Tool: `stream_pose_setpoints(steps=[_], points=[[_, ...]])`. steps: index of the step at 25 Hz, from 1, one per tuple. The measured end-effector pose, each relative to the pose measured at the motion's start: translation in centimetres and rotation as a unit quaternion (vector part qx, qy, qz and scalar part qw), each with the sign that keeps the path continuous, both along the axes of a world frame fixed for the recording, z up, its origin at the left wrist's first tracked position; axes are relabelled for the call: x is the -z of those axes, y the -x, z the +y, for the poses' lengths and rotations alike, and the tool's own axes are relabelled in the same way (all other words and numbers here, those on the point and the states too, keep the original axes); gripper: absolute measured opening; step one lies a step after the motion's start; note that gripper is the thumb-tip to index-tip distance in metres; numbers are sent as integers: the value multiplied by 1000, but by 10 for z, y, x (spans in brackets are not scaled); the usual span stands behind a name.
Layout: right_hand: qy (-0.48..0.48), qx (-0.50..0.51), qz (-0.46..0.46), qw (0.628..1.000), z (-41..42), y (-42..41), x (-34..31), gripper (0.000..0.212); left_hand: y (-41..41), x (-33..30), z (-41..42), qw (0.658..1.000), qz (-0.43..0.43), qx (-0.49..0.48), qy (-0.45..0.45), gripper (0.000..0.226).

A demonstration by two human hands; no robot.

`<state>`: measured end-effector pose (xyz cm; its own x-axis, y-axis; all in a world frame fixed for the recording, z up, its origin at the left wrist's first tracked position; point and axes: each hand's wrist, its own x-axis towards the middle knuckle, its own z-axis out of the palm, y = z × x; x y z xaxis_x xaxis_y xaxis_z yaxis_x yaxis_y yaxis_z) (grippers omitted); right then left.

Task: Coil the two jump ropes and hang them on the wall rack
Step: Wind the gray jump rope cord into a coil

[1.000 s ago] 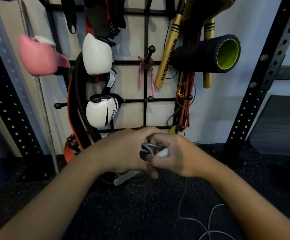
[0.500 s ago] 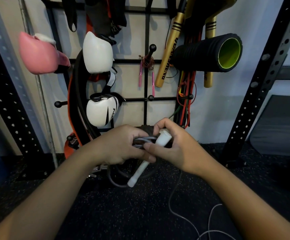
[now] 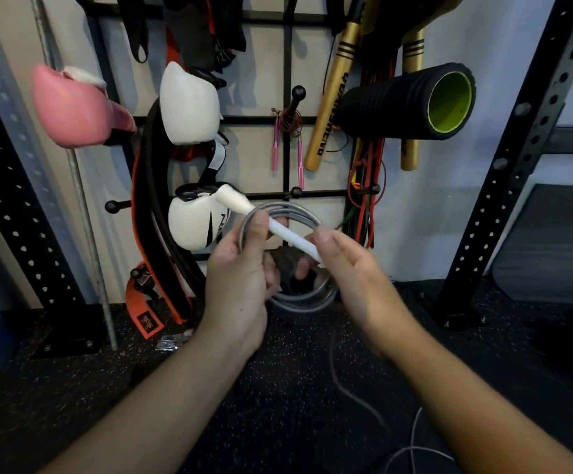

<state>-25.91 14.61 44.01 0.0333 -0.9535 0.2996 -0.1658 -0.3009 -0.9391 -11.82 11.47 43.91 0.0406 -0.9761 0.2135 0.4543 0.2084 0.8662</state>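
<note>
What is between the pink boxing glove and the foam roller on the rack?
In the head view: a white boxing glove, a hung pink-handled jump rope and a gold bat.

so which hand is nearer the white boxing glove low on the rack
Left. The left hand grips the coil just right of the white boxing glove; the right hand pinches the white handle farther right.

My hands raised from waist height toward the rack, grey rope coil now opened into a ring, white handle swung from hanging downward to pointing up-left, my right hand pinching its lower end, my left hand gripping coil
</note>
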Motion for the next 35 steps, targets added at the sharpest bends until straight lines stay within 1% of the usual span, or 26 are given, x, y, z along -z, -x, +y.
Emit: stream_pose_setpoints(steps=[2,4,5,6,7,8,9,10,11,12,13,14,15,16,18,19,20,21,23,26,28,29,31,33,34,35], points=[[30,28,-57,998,2,-14,5,41,6,5,5,999,1,-50,-18,30],[42,52,-74,995,0,-14,5,36,5,4,7,998,-25,-56,-14,28],[43,57,-56,996,-2,-10,3,36,2,3,6,997,-48,-64,-6,29],[41,49,-24,998,-4,-4,-1,36,-2,2,5,994,-73,-86,2,39],[36,32,14,999,-6,4,-6,35,-8,-1,2,987,-103,-122,17,56],[33,10,51,998,-8,13,-11,35,-17,-5,1,973,-146,-168,52,71],[34,-12,87,996,-9,21,-17,34,-28,-12,-3,943,-217,-226,111,81],[36,-32,126,991,-8,26,-20,33,-37,-22,-4,904,-297,-247,183,86],[38,-52,165,984,-7,28,-22,32,-44,-33,-6,875,-367,-206,238,90],[38,-72,199,977,-4,27,-22,32,-50,-43,-7,861,-426,-106,257,93],[40,-91,219,971,-3,25,-21,30,-51,-51,-7,848,-470,20,242,94],[42,-108,218,969,-3,22,-19,28,-49,-55,-5,826,-509,125,208,93],[41,-116,204,971,-3,20,-17,27,-46,-54,-2,807,-532,197,168,89],[37,-114,186,975,-5,20,-15,27,-42,-51,1,800,-535,239,127,80],[39,-76,176,981,-7,24,-15,23,-34,-39,4,811,-510,281,57,47],[49,-54,194,978,-8,24,-14,22,-30,-33,4,809,-512,284,45,30],[60,-39,220,973,-9,23,-13,21,-27,-29,5,806,-518,281,45,19],[71,-29,241,967,-9,22,-12,20,-25,-25,4,809,-516,278,47,16],[80,-24,243,966,-8,20,-11,18,-21,-18,4,827,-484,282,46,23],[69,-33,163,984,-8,23,-13,25,-22,-12,2,843,-447,290,69,35],[79,-23,153,985,-7,27,-15,45,-25,-14,1,857,-423,286,78,37],[70,-18,157,985,-7,28,-15,58,-26,-16,0,874,-392,276,74,38],[23,4,127,992,-8,37,-14,74,-28,-22,-3,929,-282,234,60,38],[-2,-6,57,998,-12,53,-9,68,-27,-27,-5,980,-108,161,40,35],[-10,-31,32,999,-13,58,-7,62,-25,-29,-7,992,-16,122,25,35],[-21,-56,24,998,-13,57,-5,59,-22,-30,-8,994,62,89,13,35]])
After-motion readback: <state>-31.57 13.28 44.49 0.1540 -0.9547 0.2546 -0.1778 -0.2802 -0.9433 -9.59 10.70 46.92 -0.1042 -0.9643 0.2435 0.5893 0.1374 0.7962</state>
